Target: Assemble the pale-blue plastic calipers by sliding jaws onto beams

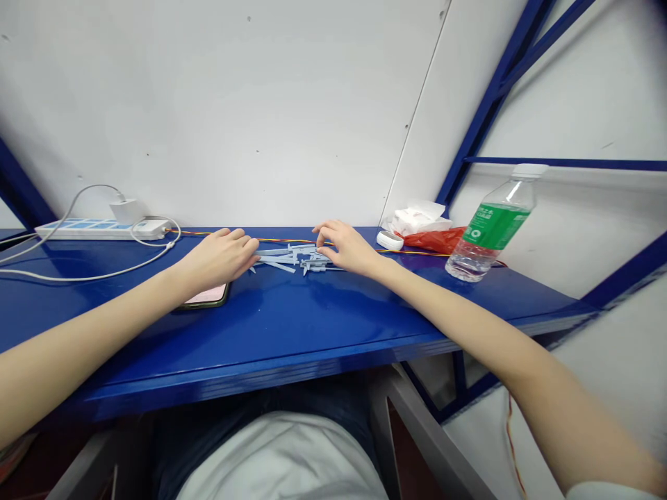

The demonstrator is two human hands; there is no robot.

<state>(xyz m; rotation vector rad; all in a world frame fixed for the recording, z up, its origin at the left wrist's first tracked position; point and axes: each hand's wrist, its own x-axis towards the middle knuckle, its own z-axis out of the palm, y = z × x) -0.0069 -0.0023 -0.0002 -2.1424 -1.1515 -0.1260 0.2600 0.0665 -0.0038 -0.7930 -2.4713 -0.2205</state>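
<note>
Several small light blue-grey vernier calipers [297,255] lie in a loose pile on the blue table. My left hand [224,257] is at the pile's left end, palm down. Its fingers are bent and close together, at the ends of the calipers; what is under the fingertips is hidden. From the right, my right hand [350,248] reaches over the pile with thumb and forefinger curved and apart. Its thumb tip is at the calipers and may touch one. A phone [208,297] lies partly under my left wrist, its screen lit pale pink.
A white power strip [94,229] with a charger [128,210] and looping white cable stands at the left. To the right are a small white device [390,240], a tissue pack [420,219], a red plastic bag [435,239] and a water bottle [495,226]. Behind rises a white wall [234,111].
</note>
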